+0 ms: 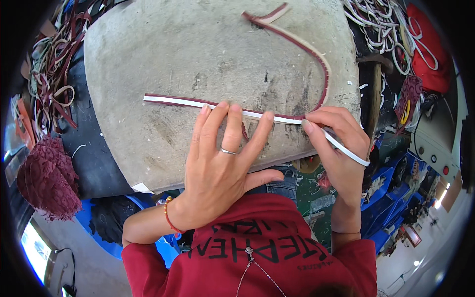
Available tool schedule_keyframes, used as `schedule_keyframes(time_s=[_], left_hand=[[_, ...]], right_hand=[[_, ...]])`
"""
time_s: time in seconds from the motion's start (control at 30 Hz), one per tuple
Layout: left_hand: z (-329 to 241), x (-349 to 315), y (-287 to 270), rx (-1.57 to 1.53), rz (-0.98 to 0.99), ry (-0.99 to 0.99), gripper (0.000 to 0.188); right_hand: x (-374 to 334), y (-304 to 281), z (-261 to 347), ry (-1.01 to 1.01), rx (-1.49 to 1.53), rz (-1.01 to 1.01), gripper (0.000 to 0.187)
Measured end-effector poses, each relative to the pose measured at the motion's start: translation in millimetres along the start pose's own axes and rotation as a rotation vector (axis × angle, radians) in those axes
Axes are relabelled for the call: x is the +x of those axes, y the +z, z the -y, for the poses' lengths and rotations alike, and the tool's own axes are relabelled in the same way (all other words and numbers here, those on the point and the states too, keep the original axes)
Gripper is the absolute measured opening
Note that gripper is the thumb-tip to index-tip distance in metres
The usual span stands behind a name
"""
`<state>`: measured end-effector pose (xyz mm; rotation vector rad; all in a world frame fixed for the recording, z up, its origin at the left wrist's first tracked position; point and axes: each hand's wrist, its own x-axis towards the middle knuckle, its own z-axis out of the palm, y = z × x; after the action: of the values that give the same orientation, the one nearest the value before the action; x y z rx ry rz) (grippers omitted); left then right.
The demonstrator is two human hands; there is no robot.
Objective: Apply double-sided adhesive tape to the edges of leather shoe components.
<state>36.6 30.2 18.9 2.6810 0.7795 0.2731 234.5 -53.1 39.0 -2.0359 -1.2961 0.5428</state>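
Note:
A long maroon strap (325, 74) with a pale underside lies on a grey, worn slab (148, 59). It curves from the far edge down the right side, then runs left toward the near part. Along this near stretch, a narrow white strip (180, 102) lies on the strap's face. My left hand (217, 153) rests with its fingers spread, their tips pressing on the strip and strap. My right hand (344, 141) pinches the white strip between thumb and forefinger at the strap's bend. The strip's loose end loops out past that palm.
Tangled straps (57, 64) heap at the far left, above a bundle of maroon lace (49, 180). More loose strips (378, 24) lie at the far right beside a red cloth (428, 54). A hammer with a wooden handle (374, 94) lies along the slab's right edge.

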Motion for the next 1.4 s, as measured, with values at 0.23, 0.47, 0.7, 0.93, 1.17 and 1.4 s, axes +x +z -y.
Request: schedule_keyframes(time_s=[0.23,0.47,0.7,0.93,1.17,1.4], left_hand=[[12,-2,-8,0.086,-0.013,0.026,0.078],[-12,-19,14,-0.104,-0.142,0.046,0.084],[-8,-22,17,-0.141,-0.117,0.062,0.076],[-12,-24,20,-0.003,-0.113,0.047,0.073],[9,-43,-2,-0.010,-0.143,0.022,0.081],[2,-53,19,-0.053,-0.205,0.026,0.077]], right_hand=[[5,0,0,-0.242,-0.293,0.049,0.018],[-20,43,23,-0.277,-0.145,-0.077,0.021],[-12,28,20,-0.170,-0.180,0.028,0.018],[25,4,15,-0.407,-0.278,0.208,0.011],[-8,48,30,-0.540,-0.275,0.087,0.015],[-17,35,27,-0.225,0.000,0.013,0.023]])
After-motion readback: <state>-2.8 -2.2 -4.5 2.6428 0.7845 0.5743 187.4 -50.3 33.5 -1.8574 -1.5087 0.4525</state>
